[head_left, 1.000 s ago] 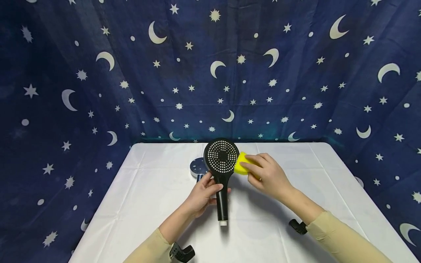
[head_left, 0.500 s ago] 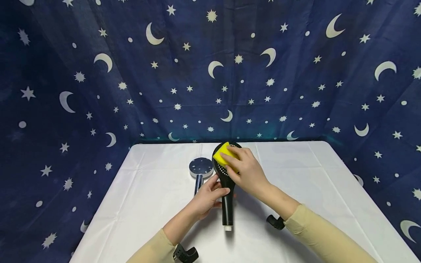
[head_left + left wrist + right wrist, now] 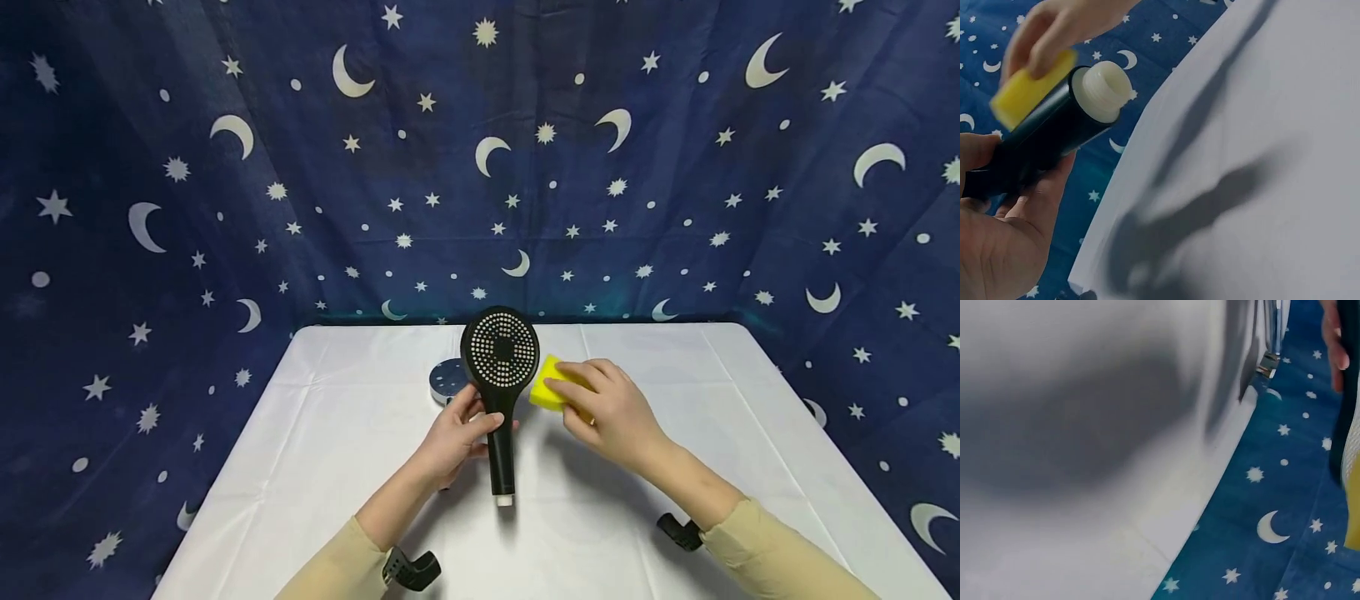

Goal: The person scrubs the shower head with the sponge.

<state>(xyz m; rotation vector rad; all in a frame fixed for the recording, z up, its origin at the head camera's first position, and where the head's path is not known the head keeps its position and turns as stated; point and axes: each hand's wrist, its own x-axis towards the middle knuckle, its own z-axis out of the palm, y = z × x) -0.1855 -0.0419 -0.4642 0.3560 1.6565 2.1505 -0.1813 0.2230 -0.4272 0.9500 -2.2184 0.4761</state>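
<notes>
A black handheld shower head is held up over the table, its round face of pale nozzles toward the head camera. My left hand grips it around the upper handle, thumb across the front. In the left wrist view the white threaded end of the handle points out past that hand. My right hand pinches a yellow sponge just right of the nozzle face. At the right edge of the right wrist view, the sponge shows beside the nozzle face.
A second, chrome shower head lies on the white-covered table, partly hidden behind the black one and my left hand. A dark blue curtain with moons and stars hangs behind the table and along both sides.
The sponge went left onto the nozzle face, covering much of it, then came back off to the right. The black shower head shifted right, then back left and slightly up.
</notes>
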